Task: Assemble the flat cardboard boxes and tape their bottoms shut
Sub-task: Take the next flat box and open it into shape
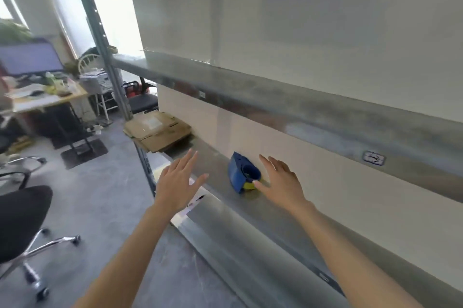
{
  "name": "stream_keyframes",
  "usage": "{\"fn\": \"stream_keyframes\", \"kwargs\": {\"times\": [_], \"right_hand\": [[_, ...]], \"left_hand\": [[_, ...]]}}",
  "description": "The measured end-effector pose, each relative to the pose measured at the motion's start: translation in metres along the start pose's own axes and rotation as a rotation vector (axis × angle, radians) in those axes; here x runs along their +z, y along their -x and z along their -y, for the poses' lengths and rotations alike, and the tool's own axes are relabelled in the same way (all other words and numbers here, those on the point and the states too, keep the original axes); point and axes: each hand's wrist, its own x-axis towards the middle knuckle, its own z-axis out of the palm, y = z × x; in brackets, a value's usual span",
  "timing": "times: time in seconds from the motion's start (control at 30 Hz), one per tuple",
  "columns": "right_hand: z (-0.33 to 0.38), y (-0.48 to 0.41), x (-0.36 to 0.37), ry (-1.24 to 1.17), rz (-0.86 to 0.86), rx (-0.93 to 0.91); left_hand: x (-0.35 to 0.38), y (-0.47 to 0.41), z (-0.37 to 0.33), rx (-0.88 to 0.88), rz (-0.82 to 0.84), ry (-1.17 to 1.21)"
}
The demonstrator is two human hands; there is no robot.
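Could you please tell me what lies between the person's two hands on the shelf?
In the head view, a blue tape dispenser sits on the metal shelf between the left hand and right hand, nearest the right thumb.

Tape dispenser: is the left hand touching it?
Apart. The head view shows a strip of bare shelf between the left hand and the blue tape dispenser.

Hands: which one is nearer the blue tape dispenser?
The right hand, thumb beside the tape dispenser; the left hand is farther off, on its other side.
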Motion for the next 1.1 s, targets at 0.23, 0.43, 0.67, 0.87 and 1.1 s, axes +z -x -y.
{"fn": "stream_keyframes", "kwargs": {"times": [0.23,0.43,0.67,0.87,1.1], "right_hand": [[0.089,-0.098,0.046,-0.070,0.043,-0.082],[0.149,-0.197,0.086,-0.063,0.063,-0.160],[0.209,-0.332,0.134,-0.081,0.089,-0.166],[0.246,-0.422,0.162,-0.065,0.091,-0.132],[0.262,-0.478,0.193,-0.027,0.074,-0.028]], "left_hand": [[-0.018,-0.043,0.115,-0.061,-0.009,-0.030],[-0.007,-0.094,0.201,-0.148,-0.020,-0.065],[0.008,-0.189,0.292,-0.181,0.002,-0.078],[0.016,-0.272,0.355,-0.162,0.009,-0.073],[0.049,-0.350,0.414,-0.074,0.049,-0.034]]}}
